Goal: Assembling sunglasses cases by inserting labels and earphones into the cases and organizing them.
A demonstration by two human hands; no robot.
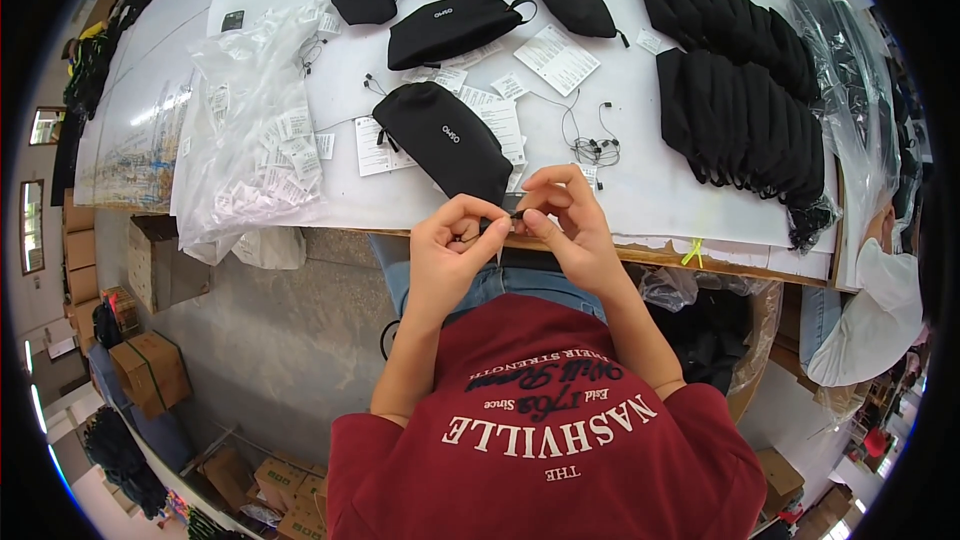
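Just beyond your hands, the black pouch (450, 145) lies on the counter (640, 195), long axis slanting from far left to near right, near end right by your fingertips. Left hand (450, 245) is nearer its body. You've got left and right hand (582, 235) both pinching a small black piece (516, 216); can't tell if it's attached to the pouch.

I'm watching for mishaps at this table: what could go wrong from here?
The small black piece pinched between the left hand and right hand could slip and drop, being near the table's front edge.
The black cords lie tangled, so pulling one might drag others.
The clear bag of white tags overhangs the edge and may slide off.
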